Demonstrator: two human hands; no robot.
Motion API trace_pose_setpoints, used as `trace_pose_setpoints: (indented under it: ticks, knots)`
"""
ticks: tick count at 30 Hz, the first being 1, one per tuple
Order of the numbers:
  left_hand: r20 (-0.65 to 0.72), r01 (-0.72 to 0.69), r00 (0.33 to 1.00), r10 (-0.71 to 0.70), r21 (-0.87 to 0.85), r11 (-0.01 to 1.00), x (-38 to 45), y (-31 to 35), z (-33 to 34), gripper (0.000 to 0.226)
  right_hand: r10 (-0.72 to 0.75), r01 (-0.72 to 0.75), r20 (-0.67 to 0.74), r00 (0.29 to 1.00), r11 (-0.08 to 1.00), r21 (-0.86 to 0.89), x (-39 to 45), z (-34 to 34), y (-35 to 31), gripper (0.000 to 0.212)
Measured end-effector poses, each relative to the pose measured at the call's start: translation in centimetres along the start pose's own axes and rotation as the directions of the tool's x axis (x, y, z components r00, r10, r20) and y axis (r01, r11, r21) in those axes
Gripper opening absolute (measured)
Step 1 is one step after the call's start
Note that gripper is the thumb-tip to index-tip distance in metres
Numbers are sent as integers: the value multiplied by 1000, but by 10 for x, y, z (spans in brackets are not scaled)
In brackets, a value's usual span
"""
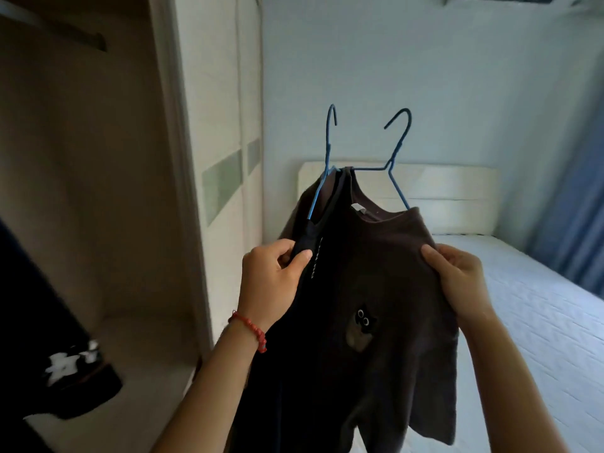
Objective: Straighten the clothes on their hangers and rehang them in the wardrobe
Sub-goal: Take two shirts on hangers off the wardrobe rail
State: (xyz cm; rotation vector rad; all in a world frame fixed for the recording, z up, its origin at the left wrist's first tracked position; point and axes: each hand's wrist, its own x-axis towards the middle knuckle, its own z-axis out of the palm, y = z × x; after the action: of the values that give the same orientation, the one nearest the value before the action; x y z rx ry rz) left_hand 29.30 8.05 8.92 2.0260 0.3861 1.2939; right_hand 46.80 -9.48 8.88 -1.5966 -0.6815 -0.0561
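Note:
Two shirts on blue wire hangers are held up in front of me. A dark brown T-shirt [385, 256] with a small cat print hangs on the right hanger [397, 148]. A black shirt [307, 230] with white lettering hangs on the left hanger [327, 152], partly behind the brown one. My left hand [271, 282], with a red bead bracelet at the wrist, pinches the black shirt's shoulder. My right hand [457, 276] grips the brown T-shirt's right shoulder. The open wardrobe [81, 191] stands to the left, its rail [55, 27] at top left.
A black garment with white print [65, 364] hangs at the lower left inside the wardrobe. A bed with a white mattress [523, 322] and cream headboard [451, 188] lies to the right. A blue curtain [575, 223] hangs at far right.

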Motion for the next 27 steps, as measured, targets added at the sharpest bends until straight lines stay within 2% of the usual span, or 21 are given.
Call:
trace_pose_setpoints:
  ticks: [4,7,13,19,22,23,25,27]
  knots:
    - [89,37,996,-31,-70,997,-14,3,52,34,25,-34,-113,993,996,-82,-19,-45,19,21]
    - [155,81,986,-59,-139,987,-32,4,89,44,51,-76,-188,981,989,-126,-36,-70,38,22]
    - [327,143,940,-96,-121,982,-73,-2,162,39,163,-225,-303,939,957,-184,-72,-99,94,29]
    - [500,298,833,-235,-48,953,-119,-17,232,51,352,-473,-450,821,861,-188,-113,-109,162,34]
    - [611,400,711,-349,56,915,-143,-27,265,50,438,-575,-489,754,801,-168,-125,-109,187,42]
    - [664,418,649,-371,96,903,-150,-30,274,44,478,-609,-477,738,775,-166,-127,-108,194,40]
    - [769,459,480,-421,188,868,-160,-38,288,27,590,-689,-409,696,709,-149,-127,-106,216,29]
    - [826,457,354,-438,256,852,-164,-49,289,52,682,-754,-330,652,629,-191,-128,-105,250,25]
